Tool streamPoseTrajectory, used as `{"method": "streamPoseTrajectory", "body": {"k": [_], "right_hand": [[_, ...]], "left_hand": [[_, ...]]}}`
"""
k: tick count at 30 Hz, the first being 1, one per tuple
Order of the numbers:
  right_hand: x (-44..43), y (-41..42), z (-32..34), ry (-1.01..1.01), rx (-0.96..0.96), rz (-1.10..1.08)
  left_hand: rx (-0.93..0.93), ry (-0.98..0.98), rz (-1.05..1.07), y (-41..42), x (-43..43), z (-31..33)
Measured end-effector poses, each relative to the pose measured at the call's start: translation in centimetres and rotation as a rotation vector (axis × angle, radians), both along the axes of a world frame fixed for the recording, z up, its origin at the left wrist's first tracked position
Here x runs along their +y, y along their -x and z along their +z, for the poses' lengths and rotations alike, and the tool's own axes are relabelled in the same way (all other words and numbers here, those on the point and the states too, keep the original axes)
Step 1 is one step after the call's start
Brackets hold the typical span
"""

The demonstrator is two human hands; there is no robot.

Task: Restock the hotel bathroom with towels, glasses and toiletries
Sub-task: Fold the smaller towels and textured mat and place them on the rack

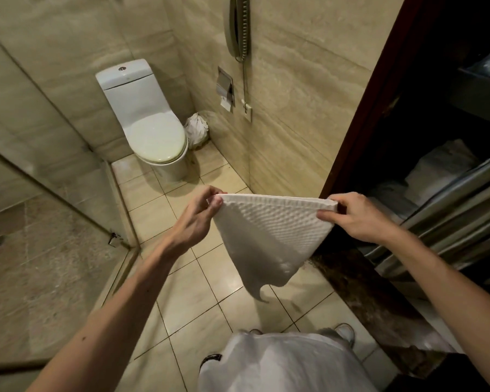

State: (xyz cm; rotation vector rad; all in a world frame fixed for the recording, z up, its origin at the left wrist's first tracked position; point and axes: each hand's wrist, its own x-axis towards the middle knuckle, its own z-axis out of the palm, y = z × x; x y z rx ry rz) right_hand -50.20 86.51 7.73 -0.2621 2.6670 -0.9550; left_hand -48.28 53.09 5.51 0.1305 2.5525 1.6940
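Note:
A small white waffle-textured towel (269,236) hangs spread in the air over the tiled floor. My left hand (198,219) pinches its upper left corner. My right hand (354,216) pinches the upper right corner, so the top edge is stretched taut between them. The lower part droops to a point. More folded white towels (439,171) lie on a dark shelf at the right, behind chrome bars (450,219).
A white toilet (150,128) with its lid down stands at the back, a lined bin (197,130) beside it. A paper holder (225,89) and wall phone (239,26) hang on the right wall. A glass shower screen (54,171) closes the left side.

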Motion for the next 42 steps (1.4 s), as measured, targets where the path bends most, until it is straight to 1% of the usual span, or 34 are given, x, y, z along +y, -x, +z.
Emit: {"method": "streamPoseTrajectory", "body": {"k": [1,3,5,7,9,13,14,15,18,19,21,23,25,27,29,31,34,37,38,39,40,42], "right_hand": [[0.3,-0.2,-0.4,0.074,-0.050,-0.021],[0.3,-1.1,-1.2,0.285,-0.148,-0.096],[0.1,-1.7,-2.2,0.523,-0.220,-0.225],[-0.2,-2.0,-2.5,0.670,-0.267,-0.318],[-0.6,-2.1,-2.0,0.763,-0.265,-0.350],[-1.1,-3.4,-0.3,1.044,-0.218,-0.382],[-1.1,-4.1,-0.7,1.069,-0.227,-0.341],[-1.5,-4.9,-1.4,1.037,-0.253,-0.304],[-3.3,-7.0,-4.3,0.707,-0.337,-0.215],[-3.9,-7.2,-4.7,0.652,-0.368,-0.199],[-4.4,-6.9,-4.4,0.653,-0.420,-0.174],[-4.6,-6.3,-2.7,0.734,-0.455,-0.130],[-4.7,-5.8,-0.6,0.861,-0.506,-0.051],[-5.2,-5.6,1.4,0.994,-0.585,0.049],[-6.1,-5.4,3.1,1.110,-0.636,0.066],[-6.9,-5.2,3.9,1.196,-0.677,0.036],[-7.5,-4.7,4.4,1.322,-0.707,-0.067],[-7.1,-4.4,5.2,1.420,-0.676,-0.181],[-7.0,-4.3,5.6,1.458,-0.657,-0.217],[-6.8,-4.1,5.8,1.490,-0.636,-0.239],[-6.7,-3.9,5.9,1.510,-0.607,-0.270],[-6.5,-3.4,6.0,1.533,-0.549,-0.330]], "left_hand": [[-0.012,-0.060,0.025,-0.2,0.6,-0.3],[-0.017,-0.133,0.079,-0.4,1.8,-0.7],[0.022,-0.132,0.122,-0.4,3.1,-0.7],[0.106,-0.075,0.159,-0.2,4.2,-0.4],[0.186,-0.039,0.205,0.3,4.9,0.1],[0.252,-0.129,0.264,1.7,5.5,2.5],[0.258,-0.163,0.281,2.1,5.5,3.0],[0.251,-0.201,0.303,2.5,5.3,3.3],[0.185,-0.333,0.362,3.5,4.5,3.4],[0.167,-0.337,0.371,3.7,4.2,3.4],[0.146,-0.287,0.380,4.3,3.5,3.6],[0.120,-0.233,0.416,5.3,2.2,3.8],[0.067,-0.156,0.431,6.6,0.5,3.6],[-0.054,-0.092,0.386,7.4,-0.4,2.7],[-0.200,-0.119,0.359,7.5,-0.3,1.7],[-0.335,-0.244,0.367,7.2,0.2,1.3],[-0.553,-0.553,0.258,6.3,0.3,0.4],[-0.673,-0.846,0.217,4.5,1.6,-1.0],[-0.699,-0.908,0.199,3.3,2.4,-1.2],[-0.723,-0.939,0.183,2.1,3.2,-1.0],[-0.741,-0.921,0.151,1.2,3.8,-1.3],[-0.721,-0.841,0.164,-0.6,4.9,-1.7]]}}
